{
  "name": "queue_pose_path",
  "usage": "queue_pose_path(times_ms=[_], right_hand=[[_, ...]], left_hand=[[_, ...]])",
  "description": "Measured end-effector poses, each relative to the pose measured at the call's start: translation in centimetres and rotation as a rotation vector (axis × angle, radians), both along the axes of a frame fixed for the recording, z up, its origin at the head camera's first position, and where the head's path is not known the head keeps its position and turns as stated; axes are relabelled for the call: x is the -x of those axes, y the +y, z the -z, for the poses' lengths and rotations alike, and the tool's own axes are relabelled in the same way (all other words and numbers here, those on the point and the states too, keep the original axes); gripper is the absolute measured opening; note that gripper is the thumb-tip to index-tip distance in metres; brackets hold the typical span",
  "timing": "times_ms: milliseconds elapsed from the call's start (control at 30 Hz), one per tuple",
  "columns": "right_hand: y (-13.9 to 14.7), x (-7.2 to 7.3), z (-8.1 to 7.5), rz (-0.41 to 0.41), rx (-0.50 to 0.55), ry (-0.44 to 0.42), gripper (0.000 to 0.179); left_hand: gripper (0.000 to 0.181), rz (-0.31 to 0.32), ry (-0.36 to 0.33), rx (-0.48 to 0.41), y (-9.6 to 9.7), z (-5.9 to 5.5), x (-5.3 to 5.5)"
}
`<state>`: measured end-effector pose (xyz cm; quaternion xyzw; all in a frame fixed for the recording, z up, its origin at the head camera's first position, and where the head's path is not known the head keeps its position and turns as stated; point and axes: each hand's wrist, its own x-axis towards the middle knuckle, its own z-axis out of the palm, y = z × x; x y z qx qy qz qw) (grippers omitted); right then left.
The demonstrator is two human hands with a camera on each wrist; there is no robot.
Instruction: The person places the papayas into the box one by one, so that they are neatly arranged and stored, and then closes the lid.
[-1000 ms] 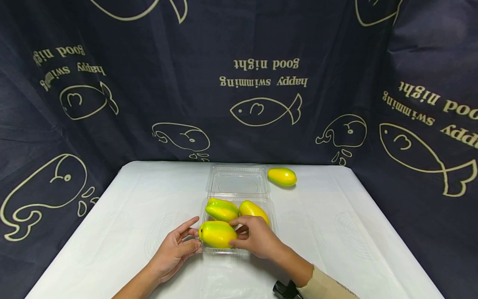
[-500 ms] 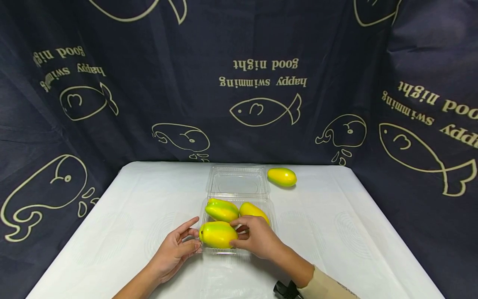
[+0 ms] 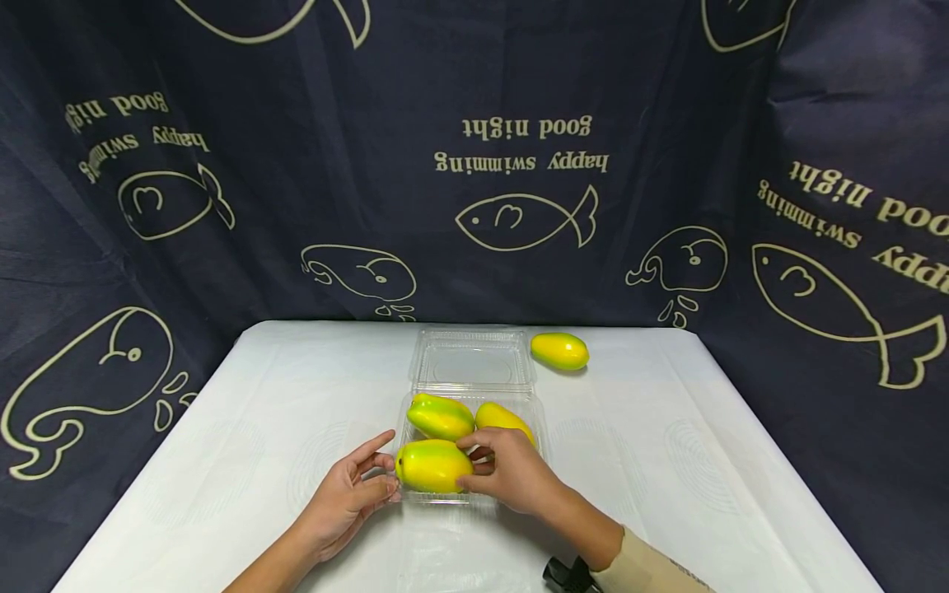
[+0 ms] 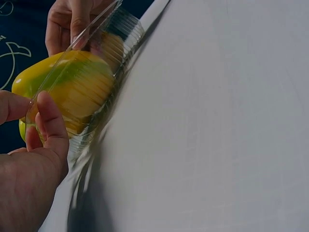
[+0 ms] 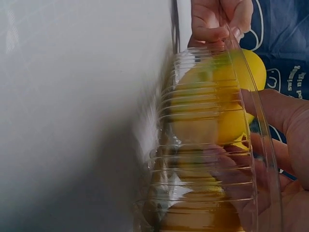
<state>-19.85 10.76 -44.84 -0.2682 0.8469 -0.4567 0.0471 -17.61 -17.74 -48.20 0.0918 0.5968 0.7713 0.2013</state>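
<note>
A clear plastic clamshell container [image 3: 539, 412] stands on the table with its lid [image 3: 473, 362] laid back. Inside it, a yellow-green papaya [image 3: 442, 417] lies at the back left and another papaya [image 3: 504, 414] at the back right, partly behind my right hand [image 3: 511, 471]. That hand grips the right end of the front papaya [image 3: 432, 466], thumb on the near side and fingers behind. My left hand [image 3: 344, 501] pinches the container's rim at its left side; the left wrist view shows thumb and forefinger meeting at the rim [image 4: 58, 62]. Ribbed container walls [image 5: 203, 104] fill the right wrist view.
A further papaya [image 3: 559, 352] lies on the white-covered table [image 3: 296, 371], right of the lid near the back edge. A black device [image 3: 569, 575] sits by the right sleeve [image 3: 645, 567]. A dark printed curtain [image 3: 371, 181] stands behind the table.
The front papaya has shifted very slightly to the right in my right hand's grip. Both hands and the container stay in place.
</note>
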Motion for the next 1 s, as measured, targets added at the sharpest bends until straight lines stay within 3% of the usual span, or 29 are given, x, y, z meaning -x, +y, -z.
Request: queue_pose_path(times_ms=[267,1000], right_hand=[[-0.14,-0.06,0.21,-0.007,-0.011,0.032,0.039],[-0.24,-0.07,0.21,-0.026,-0.004,0.014,0.040]], left_hand=[[0.085,-0.003,0.001,0.003,-0.02,0.12,0.02],[0.086,0.006,-0.006,-0.004,-0.10,0.08,0.01]])
